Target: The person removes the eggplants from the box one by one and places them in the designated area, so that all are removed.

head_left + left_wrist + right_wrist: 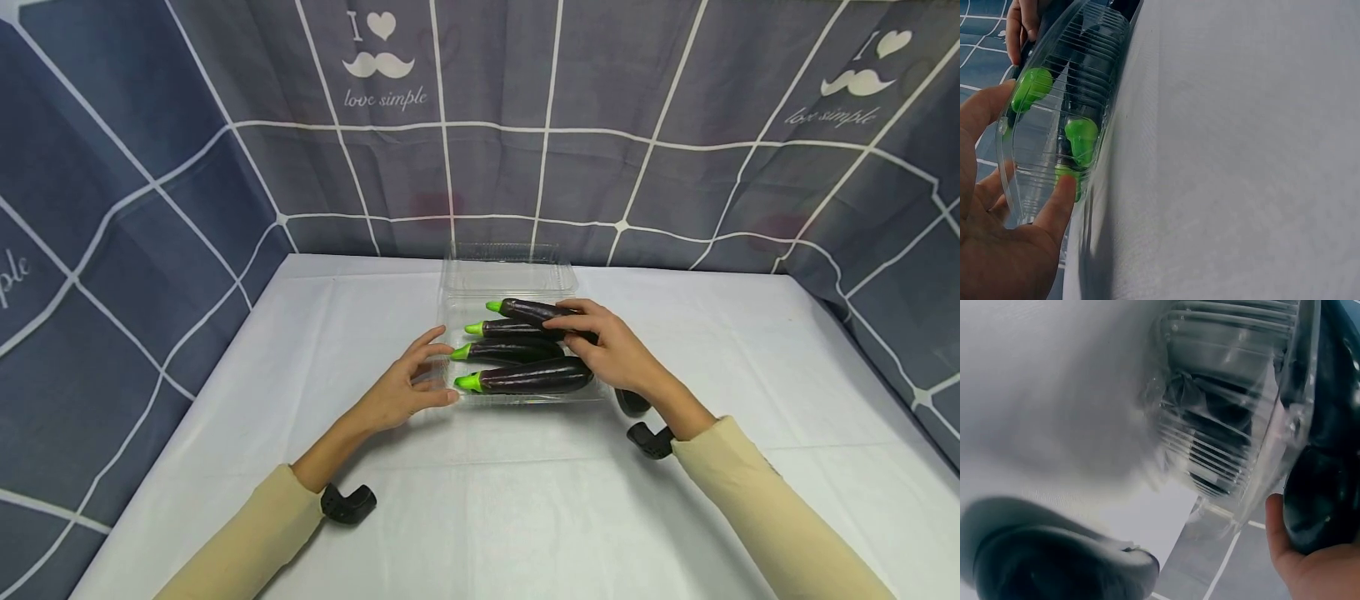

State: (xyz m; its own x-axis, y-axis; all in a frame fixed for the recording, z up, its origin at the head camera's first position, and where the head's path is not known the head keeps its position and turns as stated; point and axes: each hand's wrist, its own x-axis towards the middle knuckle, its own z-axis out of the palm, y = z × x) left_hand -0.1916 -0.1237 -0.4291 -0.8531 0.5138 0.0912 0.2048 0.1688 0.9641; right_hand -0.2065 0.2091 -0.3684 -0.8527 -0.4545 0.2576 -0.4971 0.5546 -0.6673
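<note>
- Eggplants (536, 377), four of them, lie roughly side by side in the base of a clear plastic container (525, 399), green stem ends to the left, dark blunt ends to the right.
- Container stands near the rear of the worktop (480, 517), its clear lid (510, 275) open at the back.
- Right hand (618, 354) reaches over the container's right side, its grip clamped on the blunt end of the second eggplant from the back (517, 329), finger above and thumb below; whether it also holds the rearmost one (528, 311), I cannot tell.
- Left hand (397, 387) is at the container's left end, its grip apart, thumb and fingers spread around the ribbed wall; the contact is hard to judge.
- Near the right wrist is another dark rounded thing (632, 402), partly hidden by the arm.
- Each wrist carries a black device; both sleeves (247, 533) are beige.
- White cloth covers the worktop; behind hangs a grey curtain (495, 175) with white grid lines, moustaches and "love simple".
</note>
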